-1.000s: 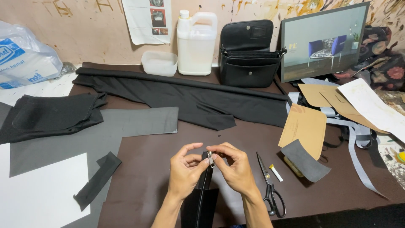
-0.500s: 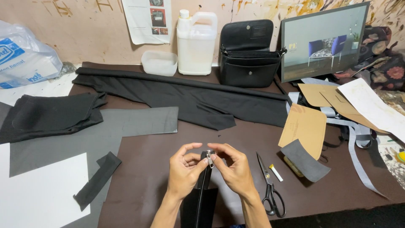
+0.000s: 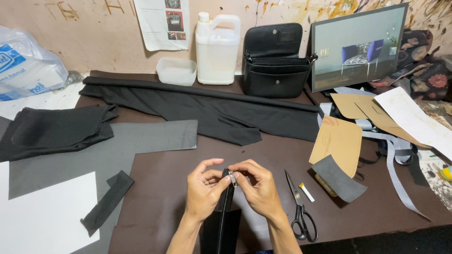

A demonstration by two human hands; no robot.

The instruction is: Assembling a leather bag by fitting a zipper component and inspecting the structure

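Note:
My left hand (image 3: 203, 192) and my right hand (image 3: 257, 188) meet at the near edge of the brown table (image 3: 160, 178). Together they pinch the top end of a black zipper strip (image 3: 225, 207) that runs down toward me. A small silver zipper slider (image 3: 231, 178) sits between the fingertips of both hands. The lower part of the strip joins a black panel (image 3: 221, 233) at the bottom edge of the view.
Black-handled scissors (image 3: 299, 207) and a small white stick (image 3: 307, 192) lie right of my hands. Cardboard patterns (image 3: 336, 141), a grey piece (image 3: 338, 178), grey straps (image 3: 400, 160), black fabric (image 3: 207, 106), a black bag (image 3: 278, 61), a white jug (image 3: 217, 44) and a monitor (image 3: 360, 44) stand further back.
My hands stay in the same place on the zipper end. Only the fingertips have shifted slightly around the slider.

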